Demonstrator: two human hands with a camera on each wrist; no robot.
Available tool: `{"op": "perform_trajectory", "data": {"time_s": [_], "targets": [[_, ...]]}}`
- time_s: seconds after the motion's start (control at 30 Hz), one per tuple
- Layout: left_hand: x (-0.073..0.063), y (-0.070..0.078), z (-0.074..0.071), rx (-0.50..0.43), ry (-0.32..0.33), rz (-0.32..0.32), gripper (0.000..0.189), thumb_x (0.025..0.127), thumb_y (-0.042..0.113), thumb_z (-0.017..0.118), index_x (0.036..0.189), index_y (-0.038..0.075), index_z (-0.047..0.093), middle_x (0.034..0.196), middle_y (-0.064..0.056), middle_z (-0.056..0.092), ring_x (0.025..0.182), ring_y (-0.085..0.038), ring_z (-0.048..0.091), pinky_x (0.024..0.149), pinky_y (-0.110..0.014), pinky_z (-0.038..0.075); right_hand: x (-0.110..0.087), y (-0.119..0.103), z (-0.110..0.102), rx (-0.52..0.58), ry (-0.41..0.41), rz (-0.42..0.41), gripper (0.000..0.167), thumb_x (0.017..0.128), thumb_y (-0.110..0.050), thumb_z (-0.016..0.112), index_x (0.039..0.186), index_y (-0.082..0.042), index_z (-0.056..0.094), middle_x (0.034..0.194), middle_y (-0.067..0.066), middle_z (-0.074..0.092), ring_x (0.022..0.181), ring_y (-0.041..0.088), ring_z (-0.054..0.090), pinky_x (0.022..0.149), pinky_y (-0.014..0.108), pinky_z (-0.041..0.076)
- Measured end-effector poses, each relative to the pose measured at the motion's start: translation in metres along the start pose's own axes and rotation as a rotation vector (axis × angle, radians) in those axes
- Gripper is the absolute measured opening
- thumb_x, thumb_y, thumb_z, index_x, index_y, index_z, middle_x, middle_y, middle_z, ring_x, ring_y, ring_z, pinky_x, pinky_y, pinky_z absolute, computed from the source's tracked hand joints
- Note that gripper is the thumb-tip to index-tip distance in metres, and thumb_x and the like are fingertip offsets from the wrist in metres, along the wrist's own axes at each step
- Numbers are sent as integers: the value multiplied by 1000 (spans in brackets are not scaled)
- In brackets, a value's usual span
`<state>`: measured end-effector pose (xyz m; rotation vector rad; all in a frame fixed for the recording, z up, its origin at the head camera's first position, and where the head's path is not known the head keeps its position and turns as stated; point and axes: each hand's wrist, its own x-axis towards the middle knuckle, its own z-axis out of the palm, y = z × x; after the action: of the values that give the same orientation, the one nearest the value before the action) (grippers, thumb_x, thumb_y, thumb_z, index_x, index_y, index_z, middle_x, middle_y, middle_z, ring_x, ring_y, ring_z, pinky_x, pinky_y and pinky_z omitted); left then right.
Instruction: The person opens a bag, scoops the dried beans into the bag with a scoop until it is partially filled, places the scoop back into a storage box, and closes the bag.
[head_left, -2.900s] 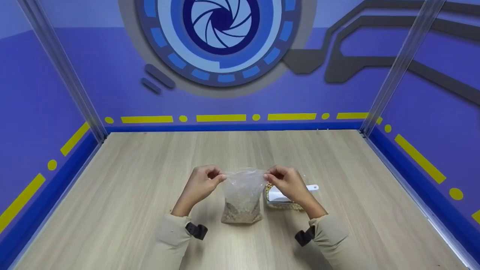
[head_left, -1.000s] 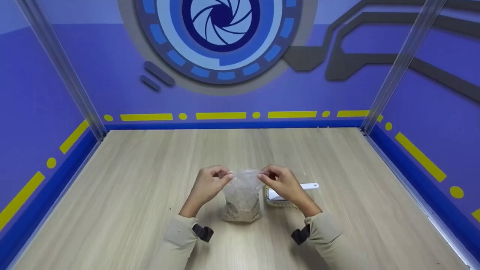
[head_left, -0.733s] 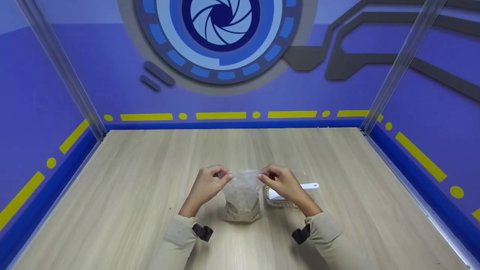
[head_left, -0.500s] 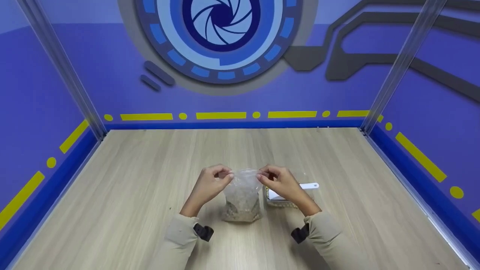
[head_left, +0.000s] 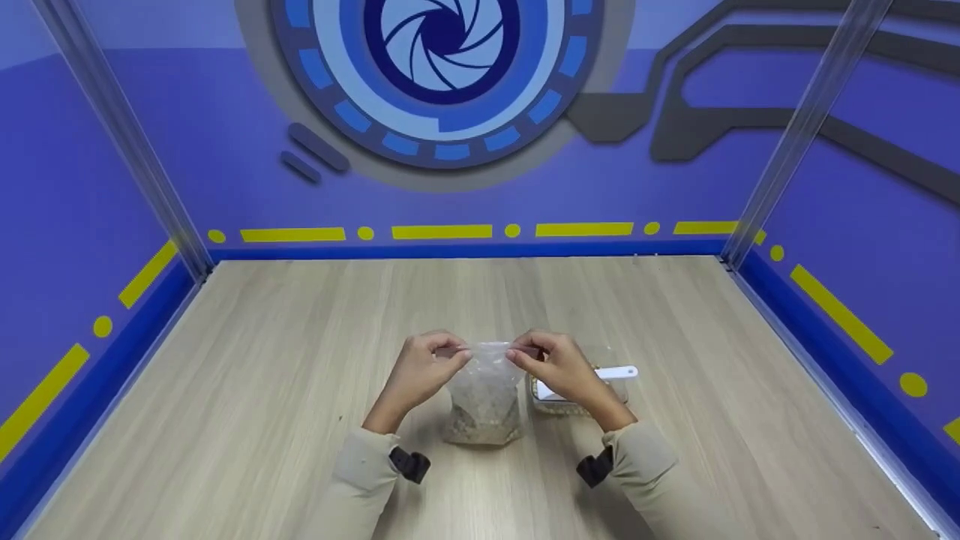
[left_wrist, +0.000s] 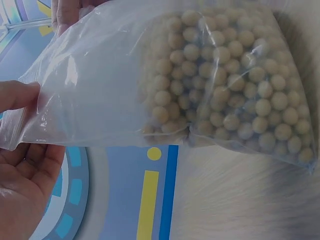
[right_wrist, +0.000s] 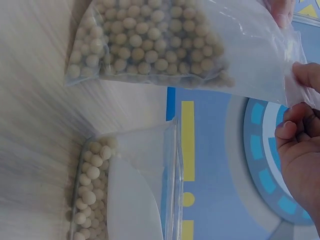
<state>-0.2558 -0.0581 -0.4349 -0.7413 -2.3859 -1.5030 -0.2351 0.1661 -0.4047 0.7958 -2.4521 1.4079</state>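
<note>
A clear plastic zip bag [head_left: 486, 401] stands upright on the table, its lower half filled with small round beige balls [left_wrist: 240, 85]. My left hand [head_left: 426, 369] pinches the bag's top edge near its left corner, thumb in front. At the other corner, my right hand [head_left: 556, 367] pinches the same edge between thumb and fingers. In the right wrist view, the right thumb [right_wrist: 306, 75] presses on the film at the bag's mouth. The bag's upper half holds no balls and is stretched between the two hands.
Right of the bag is a clear box [head_left: 556, 409] of similar balls [right_wrist: 90, 195], partly behind my right forearm. A white scoop [head_left: 619, 372] lies in it, handle pointing right. Blue panels [head_left: 315, 202] enclose the wooden table [head_left: 285, 360] at the back and sides.
Both hands have moved inward along the bag's top edge, so the span between them is narrower. The bag's base, the box and the scoop stay in place.
</note>
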Motion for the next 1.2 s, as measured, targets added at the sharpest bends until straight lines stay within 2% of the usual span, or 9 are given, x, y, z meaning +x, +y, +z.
{"op": "perform_trajectory", "data": {"time_s": [0.13, 0.33, 0.53, 0.77, 0.97, 1.2], "targets": [[0, -1, 0, 0, -1, 16, 6, 87, 8, 67, 86, 4, 72, 85, -8, 71, 84, -22, 70, 79, -35, 57, 0, 0, 0, -4, 3, -21, 8, 86, 1, 65, 86, 8, 69, 70, 15, 62, 63, 2, 44, 57, 16, 37], [1, -2, 0, -25, -12, -21, 7, 87, 8, 66, 88, 6, 73, 87, -7, 71, 87, -21, 70, 80, -37, 56, 1, 1, 0, -16, -3, -22, 9, 87, 0, 65, 87, 8, 69, 70, 14, 62, 62, 2, 43, 57, 17, 37], [1, -2, -1, -38, -19, -15, 8, 88, 8, 66, 90, 5, 73, 89, -8, 72, 87, -23, 69, 81, -39, 56, 1, 1, 1, -15, -2, -22, 9, 86, 0, 66, 89, 7, 70, 70, 13, 62, 62, 2, 43, 56, 16, 36], [3, 1, 0, -78, -41, -40, 10, 89, 13, 67, 91, 7, 74, 90, -8, 71, 89, -21, 69, 83, -33, 55, 2, -1, 5, -26, -9, -36, 9, 87, -2, 67, 89, 6, 69, 83, 15, 68, 70, 5, 47, 63, 17, 41], [3, 2, 2, -56, -51, -37, 9, 89, 11, 65, 88, 5, 73, 89, -7, 69, 89, -21, 69, 84, -31, 55, 2, -1, 7, -11, -7, -44, 8, 86, -1, 66, 88, 7, 69, 85, 16, 70, 75, 6, 55, 69, 20, 48], [3, 1, 4, -24, -33, 15, 8, 88, 7, 65, 85, 3, 72, 85, -8, 69, 84, -20, 69, 81, -29, 56, 2, 2, 9, 14, 5, -73, 6, 86, 1, 66, 84, 7, 68, 80, 17, 68, 70, 5, 50, 64, 20, 44]]}}
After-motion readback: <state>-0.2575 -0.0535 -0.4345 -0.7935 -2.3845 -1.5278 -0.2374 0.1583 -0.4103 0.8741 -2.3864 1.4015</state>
